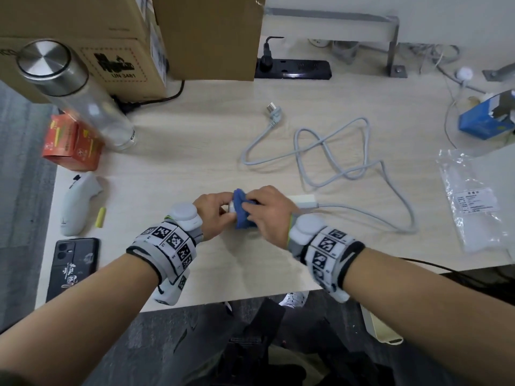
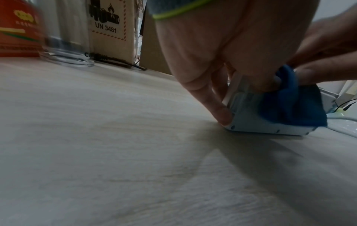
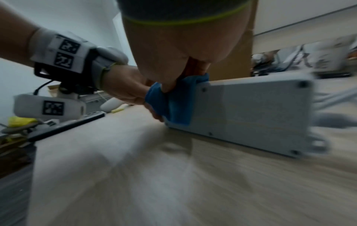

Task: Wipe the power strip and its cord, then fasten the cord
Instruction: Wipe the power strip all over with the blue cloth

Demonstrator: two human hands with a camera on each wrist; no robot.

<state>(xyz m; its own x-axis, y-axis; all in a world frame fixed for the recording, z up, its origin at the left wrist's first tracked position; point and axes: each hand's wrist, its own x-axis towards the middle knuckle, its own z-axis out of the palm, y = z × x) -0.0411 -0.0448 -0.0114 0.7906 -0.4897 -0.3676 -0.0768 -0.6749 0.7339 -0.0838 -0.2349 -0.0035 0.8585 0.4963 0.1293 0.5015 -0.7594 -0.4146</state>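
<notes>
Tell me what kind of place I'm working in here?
Most likely an office or lab desk. A pale wood-look tabletop carries a cardboard shipping box marked UN 3481, a black power strip by the wall, a phone and a glass bottle.

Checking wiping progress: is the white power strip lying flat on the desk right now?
No. In the right wrist view the power strip stands tilted on one long edge, its screwed underside facing the camera.
</notes>
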